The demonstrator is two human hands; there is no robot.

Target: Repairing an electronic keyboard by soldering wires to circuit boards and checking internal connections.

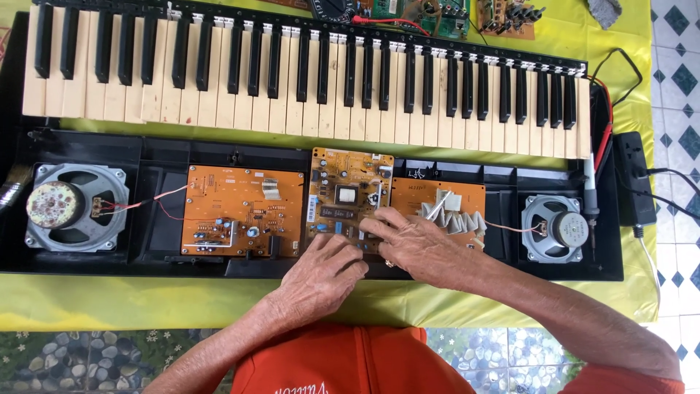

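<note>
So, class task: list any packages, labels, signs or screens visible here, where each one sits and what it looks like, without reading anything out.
No packages, signs or lit screens show.
Round label: middle of the left speaker, mottled cream and pink.
Round sticker: middle of the right speaker, pale grey.
Meter dial: top edge above the keys, black, cut off.

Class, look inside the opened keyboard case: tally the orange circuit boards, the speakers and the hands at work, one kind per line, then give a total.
Orange boards: 3, left, middle, right
Speakers: 2, left, right
Hands: 2, left hand, right hand
Total: 7
</note>
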